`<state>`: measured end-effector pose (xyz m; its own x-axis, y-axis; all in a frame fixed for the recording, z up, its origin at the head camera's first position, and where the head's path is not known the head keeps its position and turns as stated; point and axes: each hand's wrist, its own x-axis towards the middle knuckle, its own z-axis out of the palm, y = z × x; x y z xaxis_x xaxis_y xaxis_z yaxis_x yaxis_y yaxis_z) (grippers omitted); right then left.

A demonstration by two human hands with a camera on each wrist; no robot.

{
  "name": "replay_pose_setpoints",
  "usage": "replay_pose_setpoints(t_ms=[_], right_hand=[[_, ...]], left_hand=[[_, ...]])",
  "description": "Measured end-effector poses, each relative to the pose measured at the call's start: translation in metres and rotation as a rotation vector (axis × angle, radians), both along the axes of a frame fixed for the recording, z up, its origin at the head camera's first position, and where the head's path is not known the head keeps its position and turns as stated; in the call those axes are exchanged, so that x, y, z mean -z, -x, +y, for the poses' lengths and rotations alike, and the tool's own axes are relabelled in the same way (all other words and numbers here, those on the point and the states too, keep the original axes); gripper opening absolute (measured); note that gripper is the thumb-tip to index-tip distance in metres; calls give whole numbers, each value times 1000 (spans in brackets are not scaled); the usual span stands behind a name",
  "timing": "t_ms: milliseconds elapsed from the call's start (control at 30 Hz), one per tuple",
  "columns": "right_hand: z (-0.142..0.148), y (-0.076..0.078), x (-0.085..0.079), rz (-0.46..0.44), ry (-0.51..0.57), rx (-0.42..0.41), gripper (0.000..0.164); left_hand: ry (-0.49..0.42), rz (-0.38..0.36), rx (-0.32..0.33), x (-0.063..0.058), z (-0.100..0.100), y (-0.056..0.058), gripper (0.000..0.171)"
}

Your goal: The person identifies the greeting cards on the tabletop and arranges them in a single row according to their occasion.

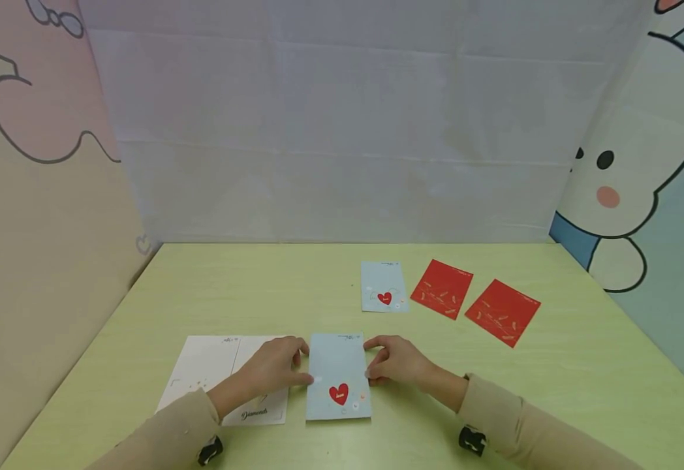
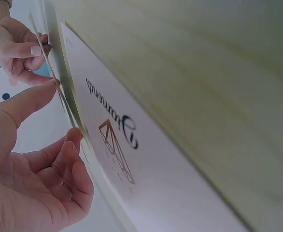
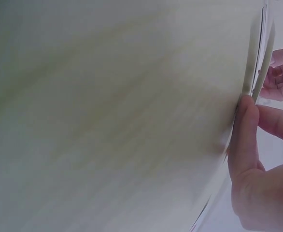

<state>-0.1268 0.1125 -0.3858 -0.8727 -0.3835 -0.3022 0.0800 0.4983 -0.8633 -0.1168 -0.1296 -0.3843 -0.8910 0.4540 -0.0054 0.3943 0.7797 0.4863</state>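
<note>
A light-blue card [image 1: 338,375] with a red heart lies upright in front of me, tilted slightly off the table at its near edge. My left hand [image 1: 277,363] holds its left side, with the thumb and fingertips on the edge. On the opposite side my right hand [image 1: 399,361] pinches the right edge between thumb and fingers. Seen edge-on in the left wrist view, the card [image 2: 59,89] is a thin strip between both hands. Partly under my left forearm lies a white unfolded card [image 1: 201,365] lettered "Diamonds", with a gold diamond drawing visible in the left wrist view.
Farther back on the pale green table [image 1: 248,287] lies a smaller light-blue card [image 1: 383,287] with a red heart. Two red cards, the nearer-left one [image 1: 443,289] and the right one [image 1: 503,313], lie beside it. A white cloth [image 1: 342,130] hangs behind the table.
</note>
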Motion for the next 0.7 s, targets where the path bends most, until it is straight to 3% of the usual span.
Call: replay_pose_setpoints(t_ms=[700], right_hand=[[-3, -1, -1, -9, -58, 0, 44]], left_hand=[[62, -12, -70, 1, 2, 2, 38]])
